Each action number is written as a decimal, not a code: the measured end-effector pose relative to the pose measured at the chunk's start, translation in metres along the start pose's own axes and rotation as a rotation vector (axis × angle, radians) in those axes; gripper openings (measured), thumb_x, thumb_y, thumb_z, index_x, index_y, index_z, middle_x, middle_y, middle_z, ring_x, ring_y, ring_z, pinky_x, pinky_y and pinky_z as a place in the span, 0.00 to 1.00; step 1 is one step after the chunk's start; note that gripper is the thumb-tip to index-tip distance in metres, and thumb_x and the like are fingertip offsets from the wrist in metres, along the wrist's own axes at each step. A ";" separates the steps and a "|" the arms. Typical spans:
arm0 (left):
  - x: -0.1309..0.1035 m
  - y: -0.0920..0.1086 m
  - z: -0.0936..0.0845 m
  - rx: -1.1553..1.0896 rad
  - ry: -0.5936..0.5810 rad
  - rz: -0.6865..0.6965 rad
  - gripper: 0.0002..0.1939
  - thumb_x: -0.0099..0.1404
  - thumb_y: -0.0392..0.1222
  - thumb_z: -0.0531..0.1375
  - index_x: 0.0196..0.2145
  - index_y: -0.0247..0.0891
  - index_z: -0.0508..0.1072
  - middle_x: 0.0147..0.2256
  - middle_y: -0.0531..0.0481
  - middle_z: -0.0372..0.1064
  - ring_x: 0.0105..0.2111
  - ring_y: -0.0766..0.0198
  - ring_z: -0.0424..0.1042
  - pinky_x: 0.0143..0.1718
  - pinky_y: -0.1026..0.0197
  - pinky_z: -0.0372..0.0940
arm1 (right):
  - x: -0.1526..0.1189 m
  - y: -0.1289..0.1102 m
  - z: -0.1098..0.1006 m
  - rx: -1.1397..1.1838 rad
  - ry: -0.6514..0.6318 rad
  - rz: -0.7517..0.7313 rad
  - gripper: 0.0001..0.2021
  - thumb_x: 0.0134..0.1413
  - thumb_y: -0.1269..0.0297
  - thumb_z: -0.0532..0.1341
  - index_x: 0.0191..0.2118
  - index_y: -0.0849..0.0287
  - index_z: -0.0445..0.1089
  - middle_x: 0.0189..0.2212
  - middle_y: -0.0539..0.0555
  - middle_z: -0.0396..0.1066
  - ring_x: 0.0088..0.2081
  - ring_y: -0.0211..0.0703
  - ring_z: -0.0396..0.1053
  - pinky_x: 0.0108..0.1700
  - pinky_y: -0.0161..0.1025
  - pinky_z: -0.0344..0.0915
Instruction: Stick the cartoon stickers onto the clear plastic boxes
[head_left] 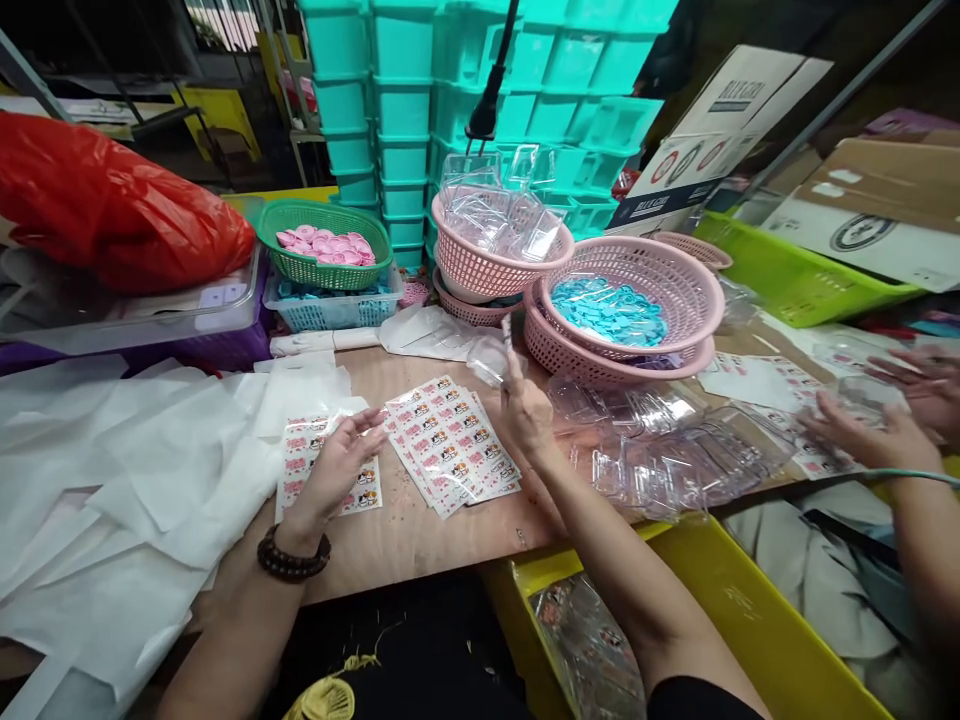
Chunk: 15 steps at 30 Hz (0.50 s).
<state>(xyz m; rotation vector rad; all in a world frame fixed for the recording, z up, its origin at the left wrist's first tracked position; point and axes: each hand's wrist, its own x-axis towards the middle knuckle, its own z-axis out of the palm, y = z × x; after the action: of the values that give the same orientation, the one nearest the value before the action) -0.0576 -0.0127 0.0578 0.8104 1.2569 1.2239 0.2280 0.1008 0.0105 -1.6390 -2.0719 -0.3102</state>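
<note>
sheet stack [454, 450]: one, between left hand [341, 455], right hand [529, 415]

A bracelet [292, 560] of dark round beads circles the left wrist [304, 522]. The black clothing [420, 650] has a short right sleeve [694, 697] and yellow patterning [324, 700].

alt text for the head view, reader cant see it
A person's left hand is over a printed sheet; the right hand, pointing forward, is beside a stack of similar sheets. Pink baskets stand behind on the wooden table.

Dim background; brighter middle; stretched, blurry edges
</note>
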 end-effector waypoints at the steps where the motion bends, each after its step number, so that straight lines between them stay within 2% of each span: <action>1: 0.001 -0.001 0.005 -0.076 -0.021 -0.078 0.24 0.58 0.47 0.68 0.50 0.39 0.72 0.54 0.41 0.70 0.45 0.59 0.75 0.51 0.54 0.69 | -0.011 -0.002 -0.001 0.041 -0.012 -0.053 0.27 0.66 0.71 0.47 0.69 0.64 0.57 0.28 0.59 0.70 0.30 0.47 0.64 0.36 0.42 0.66; 4: 0.004 -0.006 0.017 -0.249 -0.045 -0.285 0.24 0.60 0.46 0.67 0.52 0.41 0.69 0.55 0.40 0.68 0.43 0.57 0.77 0.49 0.52 0.71 | -0.044 -0.010 -0.005 0.191 -0.052 -0.228 0.25 0.66 0.72 0.49 0.66 0.61 0.63 0.31 0.60 0.72 0.34 0.48 0.68 0.42 0.44 0.70; 7: 0.008 -0.012 0.027 -0.365 -0.111 -0.485 0.28 0.61 0.55 0.65 0.53 0.39 0.66 0.52 0.37 0.70 0.43 0.53 0.79 0.47 0.52 0.73 | -0.070 -0.019 -0.010 0.302 -0.076 -0.395 0.26 0.66 0.73 0.48 0.66 0.57 0.64 0.40 0.61 0.76 0.41 0.49 0.72 0.49 0.49 0.72; 9: 0.010 -0.015 0.032 -0.414 -0.164 -0.565 0.32 0.60 0.61 0.64 0.52 0.36 0.67 0.47 0.37 0.72 0.42 0.52 0.79 0.45 0.53 0.74 | -0.080 -0.026 -0.014 0.356 -0.083 -0.511 0.26 0.66 0.73 0.47 0.65 0.55 0.65 0.46 0.61 0.77 0.46 0.50 0.73 0.54 0.52 0.71; 11: 0.011 -0.019 0.037 -0.435 -0.195 -0.572 0.31 0.59 0.61 0.65 0.51 0.35 0.69 0.44 0.38 0.74 0.41 0.53 0.79 0.44 0.53 0.74 | -0.086 -0.032 -0.018 0.418 -0.107 -0.592 0.25 0.66 0.73 0.48 0.63 0.54 0.67 0.48 0.59 0.77 0.50 0.51 0.73 0.56 0.54 0.70; 15: 0.008 -0.027 0.042 -0.483 -0.147 -0.483 0.20 0.61 0.48 0.68 0.48 0.38 0.72 0.44 0.42 0.75 0.42 0.55 0.78 0.45 0.52 0.74 | -0.093 -0.042 -0.029 0.511 -0.204 -0.625 0.20 0.66 0.68 0.53 0.59 0.50 0.71 0.49 0.58 0.77 0.50 0.51 0.73 0.58 0.57 0.69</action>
<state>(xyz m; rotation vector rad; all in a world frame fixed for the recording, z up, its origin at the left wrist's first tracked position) -0.0122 -0.0039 0.0384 0.2180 0.9090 0.9880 0.2097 -0.0025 -0.0056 -0.7311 -2.5093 0.1928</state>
